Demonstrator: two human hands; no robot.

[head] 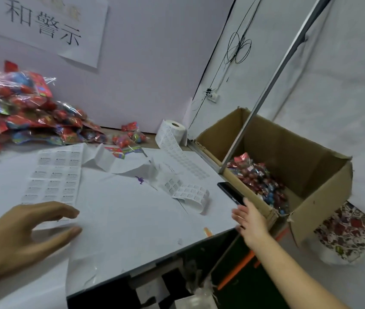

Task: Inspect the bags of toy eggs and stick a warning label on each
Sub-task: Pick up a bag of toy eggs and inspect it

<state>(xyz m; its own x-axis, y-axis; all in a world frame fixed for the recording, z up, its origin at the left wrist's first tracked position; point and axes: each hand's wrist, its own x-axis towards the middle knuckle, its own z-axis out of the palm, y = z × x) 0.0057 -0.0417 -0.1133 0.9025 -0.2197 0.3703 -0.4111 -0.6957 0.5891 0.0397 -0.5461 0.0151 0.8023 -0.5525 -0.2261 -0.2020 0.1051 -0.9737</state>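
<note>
Two empty hands (21, 230) (249, 221), one label roll (172, 130), one box (310, 175).

Two hands (21, 228) (249, 221), one label roll (173, 130), one label sheet (54, 175), one box (288, 166), one phone (231, 192), two bag heaps (27, 117) (259, 181), uncountable.

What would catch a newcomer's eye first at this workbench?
The heap of bright red and blue bags of toy eggs at the table's far left stands out most. Next is the open cardboard box off the right edge, with more bags inside, and the warning label sheet lying flat just beyond the open left hand.
</note>
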